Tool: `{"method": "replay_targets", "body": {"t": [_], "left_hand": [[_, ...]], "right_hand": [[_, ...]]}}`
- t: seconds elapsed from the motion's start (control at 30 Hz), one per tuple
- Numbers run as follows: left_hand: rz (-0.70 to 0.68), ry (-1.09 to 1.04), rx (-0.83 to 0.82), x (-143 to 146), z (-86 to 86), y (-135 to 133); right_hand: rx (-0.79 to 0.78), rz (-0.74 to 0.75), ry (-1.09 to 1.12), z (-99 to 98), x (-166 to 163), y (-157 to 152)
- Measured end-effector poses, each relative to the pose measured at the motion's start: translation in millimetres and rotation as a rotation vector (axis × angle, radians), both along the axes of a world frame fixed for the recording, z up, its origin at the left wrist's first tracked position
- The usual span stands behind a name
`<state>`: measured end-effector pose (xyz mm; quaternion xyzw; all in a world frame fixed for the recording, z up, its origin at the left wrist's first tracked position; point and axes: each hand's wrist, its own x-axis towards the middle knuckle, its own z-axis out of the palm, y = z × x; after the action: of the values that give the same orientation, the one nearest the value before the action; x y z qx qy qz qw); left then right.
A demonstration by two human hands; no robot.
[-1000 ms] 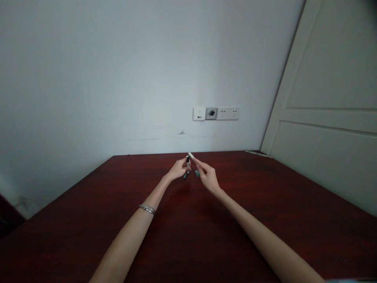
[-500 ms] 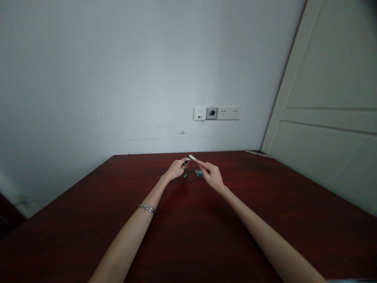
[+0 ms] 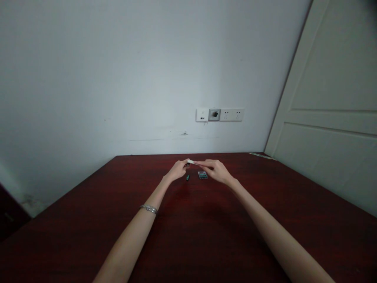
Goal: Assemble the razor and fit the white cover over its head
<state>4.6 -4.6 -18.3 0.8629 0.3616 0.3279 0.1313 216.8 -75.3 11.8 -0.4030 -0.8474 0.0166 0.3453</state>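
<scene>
My left hand (image 3: 177, 169) is closed at the fingertips around a small dark and silver thing (image 3: 187, 164), mostly hidden by the fingers. From the right, my right hand (image 3: 217, 170) pinches a slim white bar (image 3: 191, 161) between thumb and outstretched fingers. The bar's far end meets the left fingertips, at or against the dark thing; exact contact is too small to tell. Below the hands, on the table, lies a short dark-green and black piece (image 3: 187, 177). Beside it, under the right fingers, rests a small clear case (image 3: 203, 175) with green contents.
The dark red wooden table (image 3: 188, 236) runs back to a white wall with a row of sockets (image 3: 231, 114). A pale panelled door (image 3: 332, 145) stands to the right. A thin strip (image 3: 262, 156) lies at the table's back right corner.
My right hand has lowered and levelled the white bar, whose tip now reaches the left fingertips. More of the clear case shows. The whole view has shifted slightly.
</scene>
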Motion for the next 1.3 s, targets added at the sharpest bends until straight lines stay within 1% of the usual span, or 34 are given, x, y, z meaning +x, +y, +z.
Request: {"method": "replay_targets", "body": {"t": [0.13, 0.23, 0.33, 0.43, 0.57, 0.67, 0.8, 0.9, 1.0, 1.1, 1.2, 1.3], "left_hand": [[0.006, 0.009, -0.02, 0.6, 2.5, -2.5], [0.015, 0.008, -0.004, -1.8, 7.8, -4.9], [0.014, -0.025, 0.017, -5.0, 12.1, -5.3], [-0.004, -0.057, 0.015, -5.2, 11.7, -3.4], [-0.036, -0.08, 0.006, -2.2, 7.3, -0.8], [-0.052, -0.136, -0.029, -1.1, 5.1, -0.2], [-0.068, -0.247, -0.169, -1.3, 2.9, 0.9], [-0.091, -0.319, -0.366, -1.8, 2.5, 2.4], [-0.093, -0.393, -0.579, -1.7, 5.3, 1.8], [-0.083, -0.431, -0.728, -0.5, 10.8, -2.0], [-0.129, -0.421, -0.83, 1.6, 15.5, -7.2], [-0.171, -0.426, -0.866, 4.0, 17.5, -10.4]], "right_hand": [[0.041, -0.058, -0.106, 9.8, 6.8, -0.2], [0.05, -0.106, -0.132, 16.7, 17.3, 1.2], [0.056, -0.142, -0.113, 21.4, 22.7, 2.3], [0.073, -0.134, -0.072, 23.4, 15.7, 0.6], [0.099, -0.088, -0.119, 21.6, 0.1, -3.7], [0.1, -0.088, -0.137, 18.8, 1.0, -3.4], [0.092, -0.134, -0.132, 16.3, 15.5, 2.9], [0.091, -0.162, -0.101, 14.7, 22.3, 8.6], [0.108, -0.194, -0.051, 13.5, 22.0, 13.3], [0.117, -0.231, -0.041, 14.8, 17.5, 17.3], [0.096, -0.235, -0.079, 19.5, 10.8, 20.4], [0.08, -0.205, -0.116, 25.2, 2.5, 22.3]]}}
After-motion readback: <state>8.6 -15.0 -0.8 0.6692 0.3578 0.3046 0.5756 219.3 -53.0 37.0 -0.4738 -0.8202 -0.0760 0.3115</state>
